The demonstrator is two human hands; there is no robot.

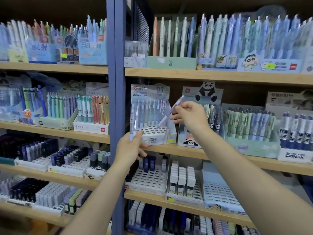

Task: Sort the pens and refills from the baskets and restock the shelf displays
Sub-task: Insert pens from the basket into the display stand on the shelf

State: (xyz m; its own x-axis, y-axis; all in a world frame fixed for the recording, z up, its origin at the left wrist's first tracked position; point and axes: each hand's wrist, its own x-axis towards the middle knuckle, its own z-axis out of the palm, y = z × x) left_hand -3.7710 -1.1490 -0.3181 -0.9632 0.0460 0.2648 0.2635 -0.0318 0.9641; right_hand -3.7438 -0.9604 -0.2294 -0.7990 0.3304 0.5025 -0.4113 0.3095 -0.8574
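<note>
A pale blue 0.7 mm pen display box (153,133) stands on the middle shelf right of the blue upright, with several pens in its back rows and open holes in front. My right hand (188,116) pinches a lilac pen (166,114) tilted, its tip down over the holes. My left hand (130,148) grips more pens in clear wrap (133,128) at the box's left front corner.
A panda pen display (199,116) stands just right of the box. Green and Conan pen boxes (250,133) fill the shelf further right. A blue metal upright (116,99) divides the shelves. Refill trays (149,177) sit on the shelf below.
</note>
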